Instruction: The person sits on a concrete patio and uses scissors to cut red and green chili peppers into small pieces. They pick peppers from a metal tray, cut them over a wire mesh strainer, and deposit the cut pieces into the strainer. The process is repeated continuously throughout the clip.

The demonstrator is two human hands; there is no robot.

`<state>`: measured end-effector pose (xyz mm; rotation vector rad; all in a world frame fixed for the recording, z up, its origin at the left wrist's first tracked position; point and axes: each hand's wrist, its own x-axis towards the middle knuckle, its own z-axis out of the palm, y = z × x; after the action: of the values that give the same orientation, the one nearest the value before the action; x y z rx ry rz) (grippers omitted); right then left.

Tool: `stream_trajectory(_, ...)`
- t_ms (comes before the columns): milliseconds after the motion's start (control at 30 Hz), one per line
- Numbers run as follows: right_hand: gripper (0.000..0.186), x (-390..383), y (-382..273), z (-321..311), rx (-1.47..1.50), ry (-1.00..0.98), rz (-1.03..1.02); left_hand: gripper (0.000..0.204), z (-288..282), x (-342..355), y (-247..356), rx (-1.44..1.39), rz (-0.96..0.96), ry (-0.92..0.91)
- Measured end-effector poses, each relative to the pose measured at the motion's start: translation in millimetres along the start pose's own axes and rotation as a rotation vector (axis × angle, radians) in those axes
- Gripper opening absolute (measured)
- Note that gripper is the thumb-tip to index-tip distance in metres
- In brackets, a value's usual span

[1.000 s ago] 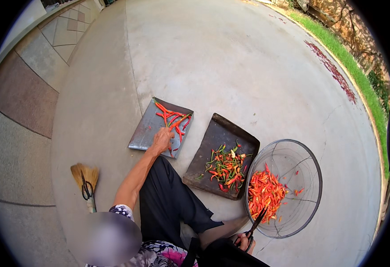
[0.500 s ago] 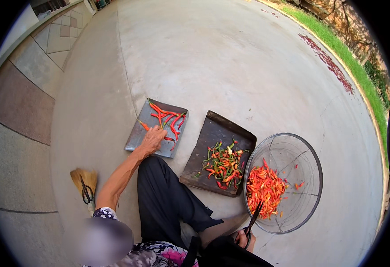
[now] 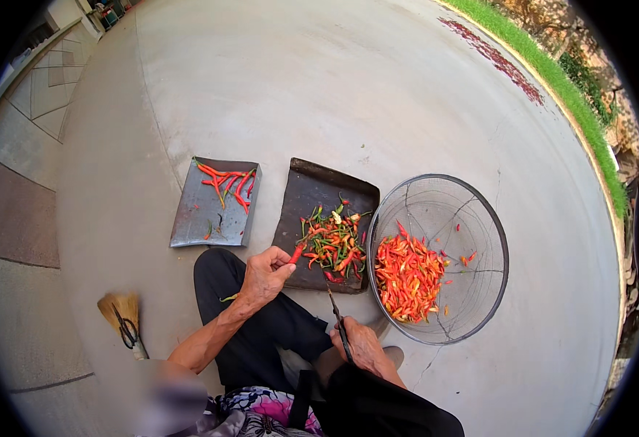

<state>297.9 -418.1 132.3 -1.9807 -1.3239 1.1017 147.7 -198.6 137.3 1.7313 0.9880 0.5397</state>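
My left hand (image 3: 267,278) pinches a red chilli pepper (image 3: 297,253) above the near left edge of a dark metal pan (image 3: 299,191). My right hand (image 3: 363,345) grips a pair of scissors (image 3: 339,320), blades pointing up toward that pan's near edge. In the dark pan lies a heap of green stem ends and small chilli pieces (image 3: 338,240). Several long red chillies (image 3: 221,175) lie in the far part of a grey metal pan (image 3: 190,211). Cut red-orange chillies (image 3: 407,280) fill the left side of a round wire-mesh basket (image 3: 507,266).
A straw brush (image 3: 110,307) with another pair of scissors (image 3: 126,331) on it lies at the left. A green stem (image 3: 229,298) rests by my trouser leg. Dark red chillies (image 3: 491,54) are spread along the grass edge (image 3: 553,69). A tiled wall (image 3: 17,189) bounds the left.
My left hand has moved from the grey pan toward the dark pan, carrying a red chilli. The scissors in my right hand have swung from the basket toward the dark pan. The view has shifted.
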Motion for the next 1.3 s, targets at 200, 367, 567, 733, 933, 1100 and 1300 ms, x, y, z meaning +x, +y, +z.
stream_trajectory(200,0.036,14.4,-9.4,4.6,-0.008,0.009,-0.018,0.007,44.6,-19.9,2.7,-0.066,-0.052,-0.002)
stream_trajectory(367,0.036,21.3,0.9,14.4,0.006,0.072,-0.033,0.006,57.8,-25.3,-1.4,-0.066,-0.057,0.029)
stream_trajectory(567,0.033,27.1,18.2,31.8,0.149,0.109,-0.034,0.010,58.4,-20.6,-19.8,-0.341,-0.254,0.013)
stream_trajectory(733,0.033,20.2,9.4,15.7,0.074,0.048,-0.088,0.011,56.9,-22.7,-16.1,-0.530,-0.286,0.054)
stream_trajectory(933,0.032,8.2,1.0,10.8,-0.009,0.119,-0.086,0.012,62.0,-31.8,4.8,-0.637,-0.238,0.047)
stream_trajectory(1100,0.033,9.4,-2.0,9.4,-0.089,0.201,-0.032,0.018,72.6,-40.2,10.2,-0.632,-0.182,-0.004)
stream_trajectory(1300,0.029,-5.4,6.2,-2.8,-0.120,0.366,-0.035,0.039,69.9,-43.5,28.6,-0.110,0.054,-0.181)
